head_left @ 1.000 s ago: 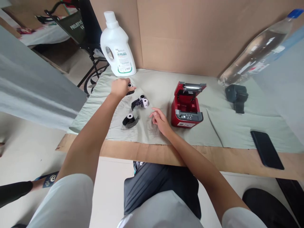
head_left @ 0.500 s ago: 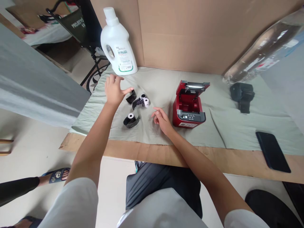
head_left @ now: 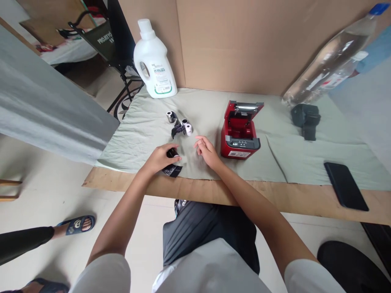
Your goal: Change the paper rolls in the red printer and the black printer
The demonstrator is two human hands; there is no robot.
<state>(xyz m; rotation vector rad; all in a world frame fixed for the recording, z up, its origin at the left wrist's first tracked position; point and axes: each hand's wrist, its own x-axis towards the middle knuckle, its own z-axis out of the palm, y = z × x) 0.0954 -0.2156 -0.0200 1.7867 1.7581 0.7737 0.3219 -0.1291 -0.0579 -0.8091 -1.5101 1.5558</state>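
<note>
The left hand (head_left: pixel 161 158) pinches a black roll (head_left: pixel 172 154). The right hand (head_left: pixel 207 152) holds nothing, fingers curled. The chair (head_left: pixel 99 40) says "PROJEKYO".

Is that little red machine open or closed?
Open: the red machine's lid stands raised at the back, and you can see down into its red interior.

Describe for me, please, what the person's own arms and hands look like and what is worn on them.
Both the left hand and right hand are gloveless, with bare forearms and no watch or bracelet visible. Short, loose, plain pale-grey fabric sleeves, the left sleeve and right sleeve, cover the upper arms. Any ring is too small to make out.
</note>
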